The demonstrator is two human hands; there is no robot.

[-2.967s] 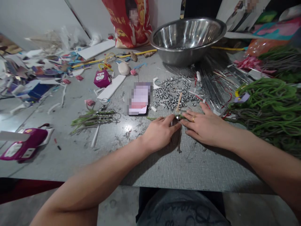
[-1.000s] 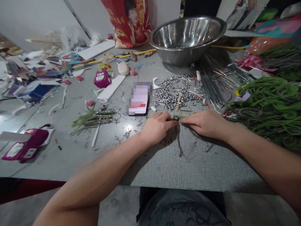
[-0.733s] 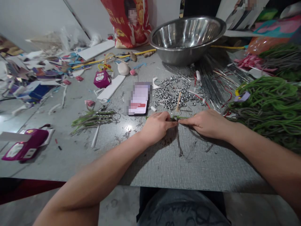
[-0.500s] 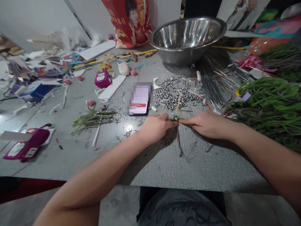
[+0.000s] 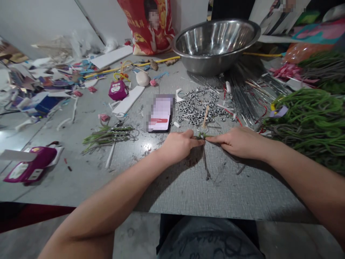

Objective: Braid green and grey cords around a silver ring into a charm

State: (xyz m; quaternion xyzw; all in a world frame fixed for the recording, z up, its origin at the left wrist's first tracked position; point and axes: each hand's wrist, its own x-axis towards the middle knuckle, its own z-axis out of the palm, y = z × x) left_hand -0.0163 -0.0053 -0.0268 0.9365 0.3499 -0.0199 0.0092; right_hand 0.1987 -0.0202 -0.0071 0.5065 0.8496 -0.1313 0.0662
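Note:
My left hand (image 5: 180, 145) and my right hand (image 5: 238, 142) meet fingertip to fingertip over the grey table (image 5: 188, 183). Both are closed in a pinch on a small green cord piece (image 5: 202, 135) between them. Thin dark strands (image 5: 206, 165) trail from it toward me on the table. Just beyond the fingertips lies a scatter of small metal nuts (image 5: 198, 106) with a short wooden stick (image 5: 205, 116) among them. A ring shows on my right hand in earlier frames; it is hidden here.
A phone (image 5: 160, 113) lies left of the nuts. A steel bowl (image 5: 215, 43) stands behind, metal wires (image 5: 248, 95) to its right, green cords (image 5: 309, 118) heaped far right. Finished green bundles (image 5: 107, 135) lie left, purple gadgets (image 5: 27, 167) and paper scraps farther left.
Three seconds ago both hands lay flatter with fingers stretched over the cord. They have since closed into pinches on it, and dark strands now trail toward me. Little has moved in the last second.

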